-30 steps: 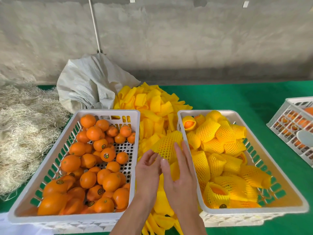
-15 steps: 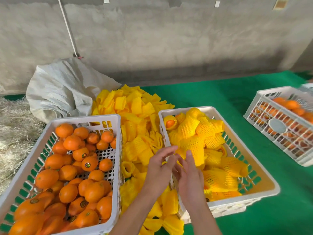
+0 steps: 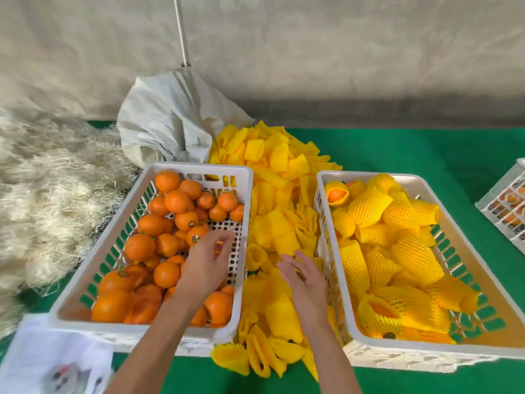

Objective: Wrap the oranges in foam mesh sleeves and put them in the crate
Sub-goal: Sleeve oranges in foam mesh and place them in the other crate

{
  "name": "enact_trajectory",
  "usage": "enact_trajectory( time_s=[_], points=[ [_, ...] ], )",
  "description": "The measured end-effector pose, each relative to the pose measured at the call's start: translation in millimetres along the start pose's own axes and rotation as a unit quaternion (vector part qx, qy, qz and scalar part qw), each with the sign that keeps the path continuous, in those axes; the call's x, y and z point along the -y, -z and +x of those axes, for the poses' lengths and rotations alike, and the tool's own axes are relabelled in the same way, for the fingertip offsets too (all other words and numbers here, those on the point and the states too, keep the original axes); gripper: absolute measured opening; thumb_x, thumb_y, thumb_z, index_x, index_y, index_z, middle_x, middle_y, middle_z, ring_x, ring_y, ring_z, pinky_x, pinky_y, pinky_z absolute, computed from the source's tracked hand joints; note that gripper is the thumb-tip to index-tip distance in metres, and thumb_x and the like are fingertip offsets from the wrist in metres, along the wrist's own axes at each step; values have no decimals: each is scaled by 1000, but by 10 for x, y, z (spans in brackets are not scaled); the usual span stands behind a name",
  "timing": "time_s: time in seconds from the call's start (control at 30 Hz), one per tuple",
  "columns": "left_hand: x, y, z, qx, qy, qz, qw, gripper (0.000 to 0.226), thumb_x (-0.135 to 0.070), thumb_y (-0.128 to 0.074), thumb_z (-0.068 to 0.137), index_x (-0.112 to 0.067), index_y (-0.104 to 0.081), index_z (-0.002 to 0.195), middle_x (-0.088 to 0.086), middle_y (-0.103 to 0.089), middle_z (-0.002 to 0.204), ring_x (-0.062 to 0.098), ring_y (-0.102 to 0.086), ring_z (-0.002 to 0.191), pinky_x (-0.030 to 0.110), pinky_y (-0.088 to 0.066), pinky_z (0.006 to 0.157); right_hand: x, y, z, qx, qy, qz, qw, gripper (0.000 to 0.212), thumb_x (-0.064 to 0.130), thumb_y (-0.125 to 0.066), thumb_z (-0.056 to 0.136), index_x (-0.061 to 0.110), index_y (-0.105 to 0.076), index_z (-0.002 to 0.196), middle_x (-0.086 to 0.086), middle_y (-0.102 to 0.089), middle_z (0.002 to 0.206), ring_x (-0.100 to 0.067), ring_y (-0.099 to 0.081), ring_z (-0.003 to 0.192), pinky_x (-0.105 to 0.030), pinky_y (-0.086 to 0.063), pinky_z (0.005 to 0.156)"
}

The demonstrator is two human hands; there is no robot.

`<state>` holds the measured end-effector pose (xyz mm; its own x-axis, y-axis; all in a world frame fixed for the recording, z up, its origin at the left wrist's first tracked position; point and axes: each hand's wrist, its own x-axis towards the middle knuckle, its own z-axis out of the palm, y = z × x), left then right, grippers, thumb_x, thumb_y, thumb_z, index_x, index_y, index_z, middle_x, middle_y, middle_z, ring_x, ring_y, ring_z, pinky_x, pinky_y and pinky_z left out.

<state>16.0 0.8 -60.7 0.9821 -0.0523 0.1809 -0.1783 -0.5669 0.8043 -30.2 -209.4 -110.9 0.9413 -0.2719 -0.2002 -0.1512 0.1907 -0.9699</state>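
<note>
Two bare hands near the bottom middle. Left hand (image 3: 206, 261) over the left crate (image 3: 196, 170), fingers loose and a bit curled above the bare oranges (image 3: 176, 201); a bit of orange shows between the fingers, but whether they touch or hold it, cannot tell. Right hand (image 3: 305, 275) over the pile of foam sleeves (image 3: 279, 223), fingers spread and relaxed, nothing gripped; may just touch the sleeves below, hard to tell.

Three white crates in all. Left crate full of bare oranges, about thirty, too heaped to count right. Right crate (image 3: 366, 177) full of wrapped oranges (image 3: 369, 207) in yellow mesh, about twenty, some stacked and hidden. Two of them show orange skin at the open end: one at the far left corner, one at the near side. Third crate (image 3: 508, 200) at the far right edge, only partly seen, more oranges inside.

Loose yellow sleeves heaped between the two big crates, from far to near, too many to count. One white sack (image 3: 173, 120) crumpled behind the left crate. One big heap of pale straw (image 3: 54, 189) on the left. Green table cover (image 3: 426, 149) under it all. White paper (image 3: 56, 356) at the near left corner.
</note>
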Motion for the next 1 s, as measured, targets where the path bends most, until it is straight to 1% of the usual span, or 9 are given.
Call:
enact_trajectory(
  time_s=[0.1, 0.17, 0.3, 0.4, 0.53, 0.63, 0.77, 0.9, 1.0],
  points=[
    [397, 207, -39, 180, 80, 153, 968, 15, -31, -61, 103, -19, -67, 109, 4, -68, 112, 20, -63, 93, 43, -56, 85, -203, -60, 95, 40, -21, -138, 989, 41, 21, -70, 99, 23, -56, 138, 2, -67, 133, -8, -65, 114, -21, -53, 89],
    [541, 275, -107, 271, 126, 193, 934, 24, -40, -72, 95, -30, -64, 115, -4, -54, 123, 19, -56, 106, 39, -51, 92, -329, -66, 123, 48, -22, -280, 958, 42, 24, -67, 101, 22, -55, 141, 3, -64, 137, -10, -62, 118, -27, -52, 92],
    [576, 278, -205, 327, 187, 141, 916, 62, -52, -87, 74, -40, -58, 128, -12, -43, 137, 19, -53, 118, 35, -49, 93, -446, -40, 75, 21, -17, -449, 893, 41, 33, -64, 101, 20, -59, 139, 0, -64, 138, -20, -59, 128, -39, -50, 103],
    [542, 222, -252, 370, 202, 211, 882, 70, -43, -86, 75, -44, -49, 135, -4, -50, 132, 21, -57, 111, 37, -53, 90, -469, 41, 42, 34, -40, -520, 852, 42, 36, -65, 99, 19, -61, 137, -1, -63, 139, -24, -55, 132, -38, -48, 103],
    [496, 260, -223, 385, 223, 236, 864, 75, -25, -78, 84, -44, -40, 145, 1, -51, 142, 24, -57, 109, 31, -51, 76, -465, 121, 32, 43, -75, -542, 836, 34, 34, -65, 98, 18, -68, 128, -2, -67, 132, -24, -59, 126, -33, -50, 97],
    [468, 342, -218, 364, 245, 209, 874, 81, -24, -80, 80, -38, -42, 151, 0, -53, 144, 24, -59, 119, 37, -56, 92, -448, 159, 18, 23, -68, -530, 845, 15, 23, -64, 98, 21, -77, 104, -2, -75, 113, -24, -67, 108, -33, -55, 86],
    [437, 451, -209, 259, 200, 170, 930, 55, -32, -76, 88, -27, -57, 140, -2, -60, 129, 18, -61, 108, 36, -57, 87, -375, 182, 25, -15, -41, -425, 904, 12, 19, -65, 99, 18, -77, 103, -1, -76, 105, -22, -68, 101, -35, -55, 88],
    [204, 398, -185, 46, 100, 12, 994, 41, -43, -66, 99, -30, -61, 138, -13, -61, 123, 10, -61, 113, 35, -55, 89, -109, 60, 32, -83, 23, -252, 964, 9, 21, -71, 98, 21, -75, 105, 14, -72, 97, -15, -68, 99, -15, -47, 73],
    [-96, 187, -173, 16, 25, -140, 990, 29, -36, -58, 105, -35, -68, 132, -15, -60, 131, 12, -61, 121, 39, -63, 84, 159, -62, -43, -142, 119, -174, 967, 8, 29, -70, 98, 34, -72, 103, 26, -70, 97, 1, -64, 99, -13, -47, 78]
  ],
)
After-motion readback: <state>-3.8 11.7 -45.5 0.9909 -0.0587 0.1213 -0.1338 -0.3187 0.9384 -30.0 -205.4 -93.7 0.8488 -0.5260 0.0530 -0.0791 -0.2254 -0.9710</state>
